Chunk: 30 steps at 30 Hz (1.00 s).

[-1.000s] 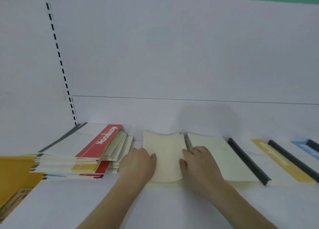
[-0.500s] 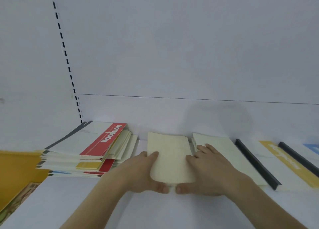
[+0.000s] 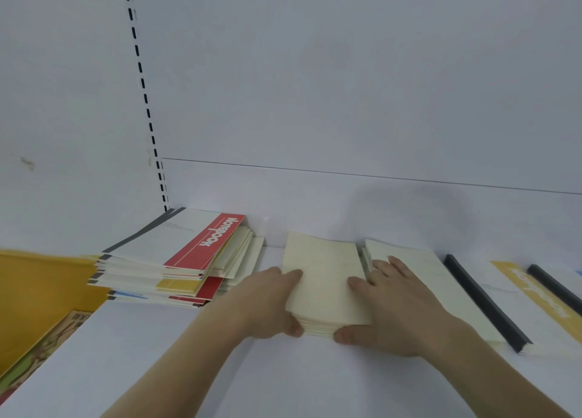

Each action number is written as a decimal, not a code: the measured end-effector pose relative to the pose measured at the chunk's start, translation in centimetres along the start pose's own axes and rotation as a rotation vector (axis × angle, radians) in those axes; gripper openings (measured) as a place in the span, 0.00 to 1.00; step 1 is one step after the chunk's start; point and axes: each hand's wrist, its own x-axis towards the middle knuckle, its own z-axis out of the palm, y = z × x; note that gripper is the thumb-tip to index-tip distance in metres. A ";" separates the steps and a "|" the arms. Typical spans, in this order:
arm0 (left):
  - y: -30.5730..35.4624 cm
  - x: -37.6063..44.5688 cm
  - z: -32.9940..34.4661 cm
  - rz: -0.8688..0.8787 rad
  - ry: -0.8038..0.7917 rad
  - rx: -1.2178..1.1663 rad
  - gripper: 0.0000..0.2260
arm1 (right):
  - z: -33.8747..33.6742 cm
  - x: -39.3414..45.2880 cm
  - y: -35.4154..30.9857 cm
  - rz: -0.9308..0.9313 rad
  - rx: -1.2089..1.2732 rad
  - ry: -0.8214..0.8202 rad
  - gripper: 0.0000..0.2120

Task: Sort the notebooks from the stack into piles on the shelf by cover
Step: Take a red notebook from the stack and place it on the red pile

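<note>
A small pile of plain cream notebooks [image 3: 324,279] lies on the white shelf [image 3: 299,380] in the middle. My left hand [image 3: 267,304] grips its left edge, thumb at the near corner. My right hand [image 3: 396,310] holds its right edge, thumb at the near edge and fingers spread onto a second cream pile [image 3: 434,279] beside it. At the left stands the mixed stack [image 3: 176,260], topped by a white notebook with a red "NOTEBOOK" band and grey spine.
To the right lie white notebooks with black spines [image 3: 485,301], one with a yellow band [image 3: 535,294]. A yellow box [image 3: 37,294] sits at the far left below the shelf edge. The white back panel [image 3: 315,102] rises right behind the piles.
My hands slid from the top of the cream pile to its sides and near edge, squaring it. The bent top cover now lies flat.
</note>
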 end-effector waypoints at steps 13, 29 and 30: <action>-2.3 -5.2 -4.2 0.019 0.661 -0.074 0.13 | -2.7 2.7 -7.7 0.060 0.360 0.463 0.32; -16.3 -8.5 -4.5 -0.112 0.504 0.015 0.25 | -8.4 9.6 -17.6 0.370 0.840 0.131 0.14; -16.5 -8.7 -4.7 -0.106 0.524 -0.048 0.22 | -8.7 9.1 -17.5 0.397 0.853 0.193 0.12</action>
